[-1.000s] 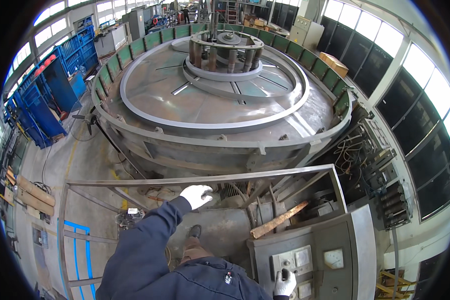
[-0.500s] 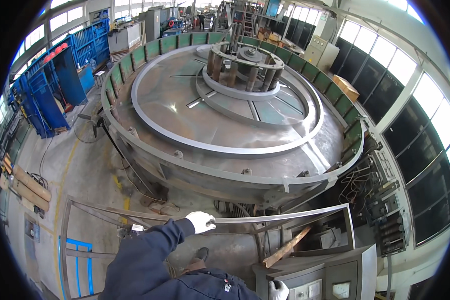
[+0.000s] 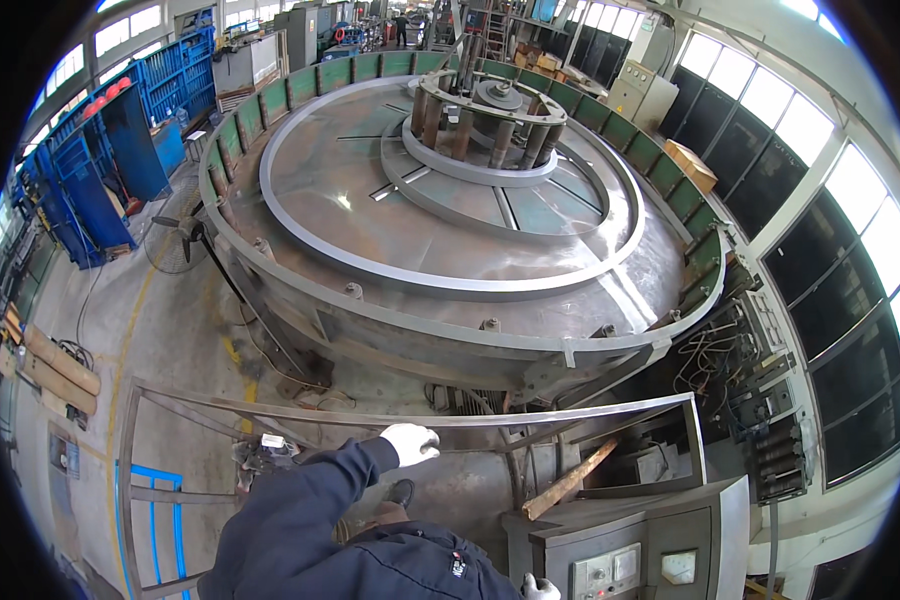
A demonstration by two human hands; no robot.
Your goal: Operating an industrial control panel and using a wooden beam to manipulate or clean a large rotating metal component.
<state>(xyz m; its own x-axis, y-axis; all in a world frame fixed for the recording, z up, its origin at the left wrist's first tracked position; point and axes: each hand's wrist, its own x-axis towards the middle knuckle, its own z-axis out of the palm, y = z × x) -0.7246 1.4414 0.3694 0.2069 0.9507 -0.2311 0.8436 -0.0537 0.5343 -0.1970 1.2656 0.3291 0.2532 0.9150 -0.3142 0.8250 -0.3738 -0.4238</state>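
Observation:
My left hand [image 3: 411,446], in a white work glove, hangs at the near side of the grey metal railing [image 3: 530,420]. Its fingers are curled in, and nothing shows in them; its upper edge overlaps the rail in the picture, so contact is unclear. My right hand [image 3: 541,589], also white-gloved, is cut off by the lower edge, left of a grey control console [image 3: 665,565] with a light switch panel [image 3: 607,572] and a meter [image 3: 679,567]. Most of its fingers are hidden. Beyond the railing lies a large round metal machine table [image 3: 370,240], with a ring of short posts on it.
A wooden plank [image 3: 570,482] leans behind the console. Left of the machine stand a black fan [image 3: 182,232] and blue metal frames [image 3: 130,150]. Cardboard rolls [image 3: 60,365] lie at far left. Hoses and cables [image 3: 705,360] hang at the machine's right.
My left hand has shifted from on the rail to its near side. My right hand has moved slightly left and down. The view has tilted slightly downward.

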